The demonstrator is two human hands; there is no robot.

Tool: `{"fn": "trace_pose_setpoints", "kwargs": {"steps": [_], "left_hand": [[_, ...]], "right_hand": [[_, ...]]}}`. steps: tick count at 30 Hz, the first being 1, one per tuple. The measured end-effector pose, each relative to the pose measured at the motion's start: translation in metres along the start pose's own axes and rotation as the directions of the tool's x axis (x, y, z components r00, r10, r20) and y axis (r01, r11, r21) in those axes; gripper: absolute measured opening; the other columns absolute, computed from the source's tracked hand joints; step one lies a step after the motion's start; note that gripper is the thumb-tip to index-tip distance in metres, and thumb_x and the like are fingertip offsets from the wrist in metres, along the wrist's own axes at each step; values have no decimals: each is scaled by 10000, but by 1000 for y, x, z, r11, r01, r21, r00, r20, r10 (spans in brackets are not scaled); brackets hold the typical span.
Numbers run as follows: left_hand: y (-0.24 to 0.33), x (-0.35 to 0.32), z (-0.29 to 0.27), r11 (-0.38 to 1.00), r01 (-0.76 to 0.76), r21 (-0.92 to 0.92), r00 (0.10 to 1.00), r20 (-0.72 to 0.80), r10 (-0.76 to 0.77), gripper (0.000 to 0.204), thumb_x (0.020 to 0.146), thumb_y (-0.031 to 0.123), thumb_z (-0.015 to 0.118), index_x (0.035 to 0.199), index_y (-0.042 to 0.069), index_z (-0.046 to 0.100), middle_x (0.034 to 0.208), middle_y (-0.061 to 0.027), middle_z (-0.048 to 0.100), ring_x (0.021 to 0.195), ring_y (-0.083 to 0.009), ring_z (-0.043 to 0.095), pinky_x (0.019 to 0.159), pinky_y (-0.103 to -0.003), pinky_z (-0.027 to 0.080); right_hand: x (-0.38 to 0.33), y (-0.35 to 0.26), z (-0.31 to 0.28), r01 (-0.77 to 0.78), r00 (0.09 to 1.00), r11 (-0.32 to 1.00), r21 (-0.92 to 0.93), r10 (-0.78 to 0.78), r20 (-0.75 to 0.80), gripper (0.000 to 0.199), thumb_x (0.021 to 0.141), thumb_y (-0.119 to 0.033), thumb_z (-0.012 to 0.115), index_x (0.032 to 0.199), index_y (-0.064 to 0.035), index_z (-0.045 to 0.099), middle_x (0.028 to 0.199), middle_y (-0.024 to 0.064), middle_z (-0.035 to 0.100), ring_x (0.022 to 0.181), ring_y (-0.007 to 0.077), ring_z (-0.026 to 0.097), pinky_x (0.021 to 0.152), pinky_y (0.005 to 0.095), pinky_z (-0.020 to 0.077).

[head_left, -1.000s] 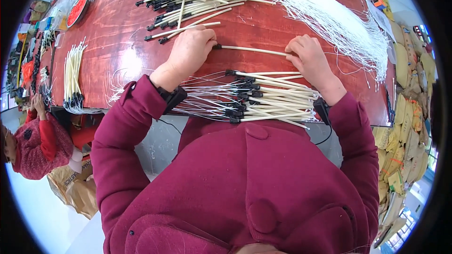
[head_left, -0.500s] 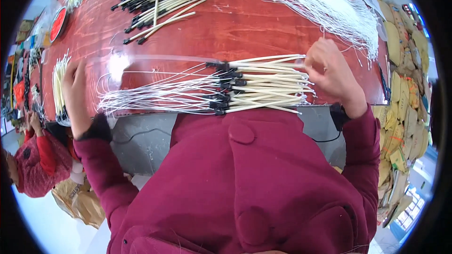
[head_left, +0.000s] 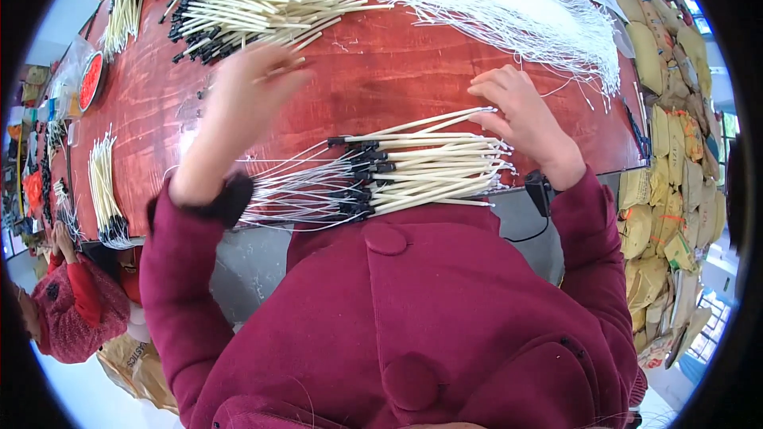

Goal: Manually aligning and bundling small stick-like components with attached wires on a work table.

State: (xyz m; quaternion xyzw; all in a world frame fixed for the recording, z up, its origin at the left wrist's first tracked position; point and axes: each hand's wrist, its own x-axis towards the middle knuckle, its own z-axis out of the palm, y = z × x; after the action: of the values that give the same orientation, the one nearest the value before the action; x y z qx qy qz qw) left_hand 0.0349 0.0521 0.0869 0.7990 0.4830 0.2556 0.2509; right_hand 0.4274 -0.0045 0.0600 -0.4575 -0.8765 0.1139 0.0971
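A row of cream tubes with black connector ends (head_left: 433,160) and thin white wires (head_left: 306,179) lies along the table's near edge, wires to the left. My right hand (head_left: 520,107) is at the right ends of the tubes, thumb and fingers apart, its thumb by the tip of the topmost tube. Whether it touches that tip I cannot tell. My left hand (head_left: 250,83), smeared by motion, is over the table at the near side of a big heap of cream tubes with black ends (head_left: 262,4). Its thumb stands away from its fingers, and nothing shows in it.
A sheaf of white wires (head_left: 509,12) is spread at the far right on the red table (head_left: 397,56). Leftward stand a bowl of red bits (head_left: 93,81) and a small tube bundle (head_left: 103,183). Another person (head_left: 83,294) sits at the left; stacked sacks (head_left: 675,167) are at the right.
My left hand has moved from the left side of the table, far and rightward to the heap. The right hand's fingers have parted at the tube ends. The topmost tube lies more slanted.
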Motion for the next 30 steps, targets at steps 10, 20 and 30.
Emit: {"fn": "trace_pose_setpoints", "kwargs": {"steps": [10, 20, 30], "left_hand": [[4, 160, 160, 913, -238, 332, 971, 107, 215, 145, 919, 164, 622, 926, 19, 635, 956, -189, 688, 942, -386, 677, 780, -506, 546], [-14, 23, 106, 976, -218, 24, 945, 255, 204, 74, 890, 57, 620, 912, -11, 639, 869, -203, 648, 861, -428, 635, 763, -487, 510], [-43, -45, 42, 996, -82, 31, 954, 293, 69, 82, 895, 46, 630, 946, -15, 650, 894, -190, 651, 861, -410, 640, 750, -455, 512]], "right_hand": [[2, 1, 7, -69, 996, 997, 41, 72, -61, 381, 870, -221, 749, 1195, -49, 649, 1199, 92, 636, 1100, 295, 565, 955, 418, 431], [-1, 18, 18, -103, 993, 994, 27, 104, -63, 480, 878, -196, 741, 1320, -60, 613, 1284, 104, 622, 1153, 303, 552, 1022, 416, 413], [23, 5, 37, -73, 997, 995, -74, 70, -42, 696, 904, -265, 720, 1535, -114, 467, 1561, 121, 445, 1257, 336, 484, 1101, 440, 384]]}}
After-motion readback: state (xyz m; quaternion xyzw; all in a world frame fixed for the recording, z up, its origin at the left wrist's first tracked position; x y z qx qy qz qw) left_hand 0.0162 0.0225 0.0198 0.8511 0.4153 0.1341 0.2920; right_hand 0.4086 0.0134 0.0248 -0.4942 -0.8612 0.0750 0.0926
